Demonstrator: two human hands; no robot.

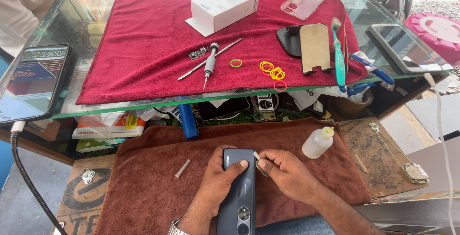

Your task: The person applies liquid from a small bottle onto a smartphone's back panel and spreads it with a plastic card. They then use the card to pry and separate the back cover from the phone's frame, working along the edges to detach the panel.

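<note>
A dark phone is held back-up on the brown towel by the left hand, fingers clamped on its edge. A thin pick is pinched in the right hand at the phone's side. A capped squeeze bottle of clear liquid stands nearby.

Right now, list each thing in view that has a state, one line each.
Dark phone: face down, gripped by left hand.
Thin metal tool: pinched in right hand, tip at phone's edge.
Squeeze bottle: upright, capped.
White box: closed.
Screwdriver: lying flat, untouched.
Clear case: empty.
</note>
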